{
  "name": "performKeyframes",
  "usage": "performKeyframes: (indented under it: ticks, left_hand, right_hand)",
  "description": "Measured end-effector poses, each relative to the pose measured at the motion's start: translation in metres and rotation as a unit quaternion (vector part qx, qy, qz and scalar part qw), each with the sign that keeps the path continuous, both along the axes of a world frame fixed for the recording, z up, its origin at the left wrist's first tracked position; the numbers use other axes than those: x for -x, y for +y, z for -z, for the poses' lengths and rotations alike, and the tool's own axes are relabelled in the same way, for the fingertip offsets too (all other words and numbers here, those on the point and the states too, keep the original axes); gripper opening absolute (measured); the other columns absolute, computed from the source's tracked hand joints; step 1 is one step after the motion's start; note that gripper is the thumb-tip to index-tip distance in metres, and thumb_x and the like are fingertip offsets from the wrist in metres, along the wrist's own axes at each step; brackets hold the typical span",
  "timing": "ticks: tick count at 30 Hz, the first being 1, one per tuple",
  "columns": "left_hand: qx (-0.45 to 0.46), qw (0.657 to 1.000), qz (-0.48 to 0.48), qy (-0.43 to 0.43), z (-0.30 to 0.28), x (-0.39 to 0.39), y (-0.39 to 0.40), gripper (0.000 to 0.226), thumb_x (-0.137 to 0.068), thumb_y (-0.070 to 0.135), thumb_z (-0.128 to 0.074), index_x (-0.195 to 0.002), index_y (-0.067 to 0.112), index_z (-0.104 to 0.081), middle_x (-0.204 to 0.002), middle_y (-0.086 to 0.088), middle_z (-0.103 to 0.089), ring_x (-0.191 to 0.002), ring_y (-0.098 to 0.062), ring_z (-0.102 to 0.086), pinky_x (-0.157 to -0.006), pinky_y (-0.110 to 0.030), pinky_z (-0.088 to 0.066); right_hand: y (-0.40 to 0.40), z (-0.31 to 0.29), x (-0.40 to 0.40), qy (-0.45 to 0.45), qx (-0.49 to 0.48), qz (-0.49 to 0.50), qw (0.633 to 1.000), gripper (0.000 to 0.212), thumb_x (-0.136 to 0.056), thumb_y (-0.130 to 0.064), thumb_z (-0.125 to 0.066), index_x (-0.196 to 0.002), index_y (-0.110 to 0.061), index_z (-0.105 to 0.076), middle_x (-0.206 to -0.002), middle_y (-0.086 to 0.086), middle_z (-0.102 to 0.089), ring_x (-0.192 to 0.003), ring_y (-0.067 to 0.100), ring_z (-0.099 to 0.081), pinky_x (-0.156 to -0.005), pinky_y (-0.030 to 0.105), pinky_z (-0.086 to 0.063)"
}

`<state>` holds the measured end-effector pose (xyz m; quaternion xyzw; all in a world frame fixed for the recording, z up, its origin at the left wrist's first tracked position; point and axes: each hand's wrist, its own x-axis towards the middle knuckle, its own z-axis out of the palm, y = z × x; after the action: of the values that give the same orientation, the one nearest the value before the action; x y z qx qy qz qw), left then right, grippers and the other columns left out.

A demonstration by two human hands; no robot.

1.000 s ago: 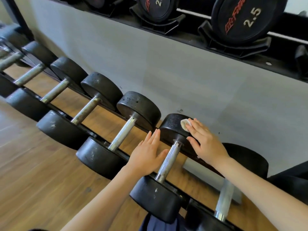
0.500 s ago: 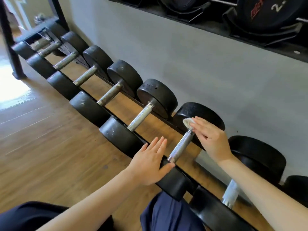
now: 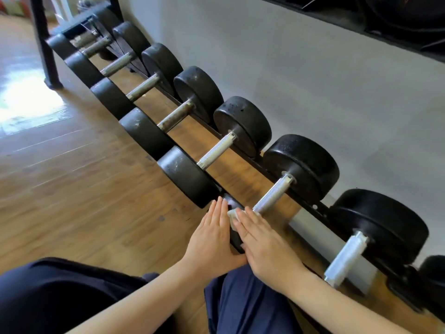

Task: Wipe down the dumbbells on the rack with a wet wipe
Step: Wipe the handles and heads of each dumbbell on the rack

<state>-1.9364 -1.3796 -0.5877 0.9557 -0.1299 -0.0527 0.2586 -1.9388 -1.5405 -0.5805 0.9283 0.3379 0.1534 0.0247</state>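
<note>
A row of black dumbbells lies on a low rack (image 3: 310, 208) that runs from far left to near right along a grey wall (image 3: 313, 80). The dumbbell (image 3: 277, 191) being wiped sits second from the right among those in full view; its knurled handle points toward the person and its far head rests against the rack's back rail. Its near head is mostly covered by both hands.

The right hand (image 3: 263, 244) lies flat on top of that near head, fingers straight and together, pressing a small white wipe (image 3: 233, 214) against the rubber. The wipe peeks out from under the fingertips, at the far left edge of the hand, just near the end of the handle. The left hand (image 3: 213, 239) lies flat too, fingers straight, on the left side of the same head, just beside the right hand and touching the wipe's edge or very nearly so.

Dark blue clothing (image 3: 240, 304) covers the person's knees at the bottom. The floor (image 3: 84, 189) is wood plank.
</note>
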Motion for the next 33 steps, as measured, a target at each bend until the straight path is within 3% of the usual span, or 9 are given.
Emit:
performKeyframes:
  ticks: [3,8,14,17,21,24,27,30,33]
  left_hand:
    - [0.016,1.000,-0.011,0.010,-0.003,0.001,0.002,0.112,-0.079,0.072,-0.053,-0.137,0.021,0.028,-0.154,0.005,0.026,-0.138,-0.004,0.026,-0.117,-0.021,0.010]
    - [0.023,0.999,-0.015,0.032,0.001,-0.003,0.005,0.132,-0.068,0.078,-0.062,-0.149,0.013,0.020,-0.150,0.010,0.026,-0.139,-0.002,0.023,-0.115,-0.020,0.006]
    - [0.036,0.999,0.020,0.033,-0.007,-0.007,0.016,0.109,-0.079,0.057,-0.062,-0.155,0.017,0.006,-0.162,0.001,0.010,-0.147,-0.006,0.010,-0.120,-0.021,-0.004]
    - [0.020,0.998,0.011,0.050,-0.005,-0.004,0.021,0.120,-0.076,0.068,-0.062,-0.153,0.012,0.011,-0.162,-0.001,0.011,-0.148,-0.008,0.010,-0.118,-0.020,-0.001]
    - [0.017,0.999,0.002,0.052,-0.002,-0.002,0.022,0.123,-0.073,0.079,-0.053,-0.153,0.011,0.012,-0.162,-0.002,0.012,-0.148,-0.010,0.009,-0.116,-0.019,0.002]
    - [0.016,0.998,0.018,0.051,-0.004,-0.004,0.024,0.131,-0.064,0.089,-0.044,-0.153,0.011,0.011,-0.162,-0.002,0.010,-0.148,-0.008,0.008,-0.115,-0.017,0.001]
    - [0.026,0.998,0.033,0.056,-0.008,-0.003,0.029,0.135,-0.053,0.095,-0.030,-0.153,0.015,0.011,-0.163,0.001,0.007,-0.141,0.001,0.011,-0.111,-0.014,0.002]
    - [0.027,0.997,0.033,0.070,-0.010,-0.003,0.035,0.127,-0.062,0.086,-0.041,-0.153,0.015,0.013,-0.163,0.001,0.008,-0.144,-0.002,0.008,-0.112,-0.014,0.000]
    - [0.025,0.997,0.025,0.065,-0.006,-0.005,0.039,0.124,-0.071,0.079,-0.052,-0.152,0.013,0.014,-0.163,0.001,0.008,-0.148,-0.007,0.003,-0.114,-0.017,-0.004]
  right_hand:
    - [0.000,-0.004,-0.001,0.017,0.033,-0.001,0.999,0.053,-0.089,-0.023,-0.034,-0.137,-0.004,-0.045,-0.143,0.012,-0.045,-0.134,0.026,-0.039,-0.112,0.040,-0.029]
    - [-0.022,-0.001,0.020,0.066,0.000,-0.018,0.998,0.055,-0.094,-0.033,-0.037,-0.140,-0.004,-0.042,-0.150,0.008,-0.036,-0.139,0.024,-0.032,-0.111,0.039,-0.025]
    - [0.020,-0.013,-0.005,0.047,0.022,0.053,0.997,0.058,-0.088,-0.040,-0.033,-0.127,-0.005,-0.058,-0.136,0.010,-0.054,-0.128,0.024,-0.049,-0.104,0.040,-0.034]
    - [0.010,-0.012,0.003,0.055,0.059,0.029,0.996,0.062,-0.094,-0.045,-0.028,-0.133,-0.004,-0.053,-0.141,0.010,-0.048,-0.132,0.024,-0.044,-0.112,0.037,-0.031]
    - [-0.016,-0.007,0.022,0.098,0.041,0.012,0.994,0.063,-0.102,-0.047,-0.012,-0.142,-0.006,-0.038,-0.150,0.008,-0.037,-0.139,0.021,-0.028,-0.111,0.034,-0.021]
    - [-0.003,-0.011,0.006,0.068,0.033,0.025,0.997,0.058,-0.098,-0.044,-0.026,-0.134,-0.007,-0.051,-0.143,0.008,-0.046,-0.134,0.022,-0.038,-0.114,0.036,-0.025]
    - [0.029,-0.016,-0.022,0.052,0.043,0.072,0.995,0.061,-0.089,-0.045,-0.030,-0.125,-0.007,-0.061,-0.132,0.007,-0.058,-0.124,0.023,-0.053,-0.103,0.035,-0.031]
    - [0.041,-0.020,-0.028,0.078,0.049,0.078,0.993,0.064,-0.087,-0.047,-0.030,-0.123,-0.005,-0.062,-0.126,0.007,-0.062,-0.121,0.024,-0.056,-0.101,0.034,-0.033]
    - [0.018,-0.021,-0.004,0.079,0.068,0.014,0.994,0.063,-0.088,-0.045,-0.032,-0.128,-0.005,-0.058,-0.135,0.009,-0.055,-0.127,0.023,-0.050,-0.104,0.035,-0.038]
